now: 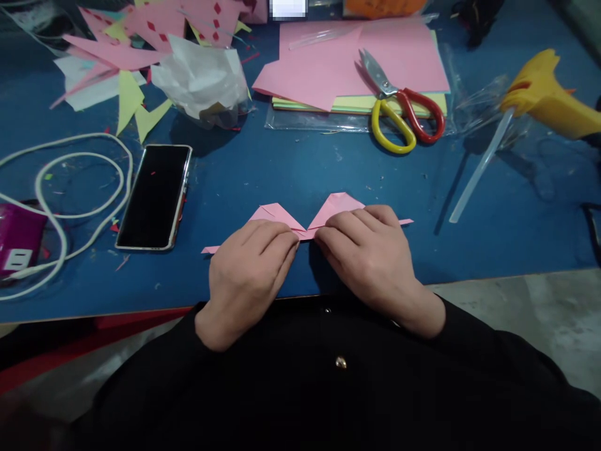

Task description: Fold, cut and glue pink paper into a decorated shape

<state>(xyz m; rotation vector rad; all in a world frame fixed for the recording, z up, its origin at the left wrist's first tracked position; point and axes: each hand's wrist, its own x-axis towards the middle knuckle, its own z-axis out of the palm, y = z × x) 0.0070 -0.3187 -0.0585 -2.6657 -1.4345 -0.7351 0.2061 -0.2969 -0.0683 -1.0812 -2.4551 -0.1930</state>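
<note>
A folded pink paper piece [334,207] lies on the blue table [291,169] near its front edge, with two pointed flaps rising from a narrow middle. My left hand [248,266] presses down on its left half with fingers curled together. On the right half rests my right hand [370,257], its fingers bent and pinching the paper at the centre fold. Thin pink tips stick out beyond both hands.
A black phone [154,195] lies left of my hands beside a white cable [70,213] and a purple box [16,241]. Behind are scissors [399,106] on pink paper sheets [338,59], crumpled plastic [201,78], paper scraps [131,100] and a yellow glue gun [544,94].
</note>
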